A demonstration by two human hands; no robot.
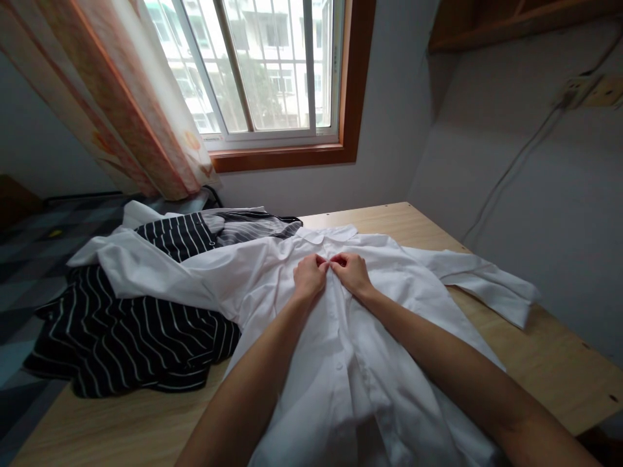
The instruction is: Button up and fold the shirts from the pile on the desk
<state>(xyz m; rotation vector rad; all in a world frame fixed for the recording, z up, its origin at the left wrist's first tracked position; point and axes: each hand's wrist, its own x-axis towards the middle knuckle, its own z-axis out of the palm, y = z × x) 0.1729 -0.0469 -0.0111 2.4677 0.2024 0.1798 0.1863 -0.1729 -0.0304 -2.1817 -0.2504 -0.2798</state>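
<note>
A white button-up shirt [311,363] lies spread front side up, its collar at the far end and its sleeves out to both sides. My left hand [310,275] pinches the front placket a little below the collar. Close beside it, my right hand [351,272] pinches the other edge of the same opening, the fingertips of both hands nearly meeting. Whatever button sits between the fingers is hidden. Further down the placket a small white button [339,366] shows, and the lower front edges lie apart.
The shirt rests on a light wooden table [559,363]. Black-and-white striped clothing [146,337] lies at the left, partly under the left sleeve. A checkered cloth surface [24,279] adjoins on the left. Behind are a curtain [141,97] and window; a cable [506,175] hangs along the right wall.
</note>
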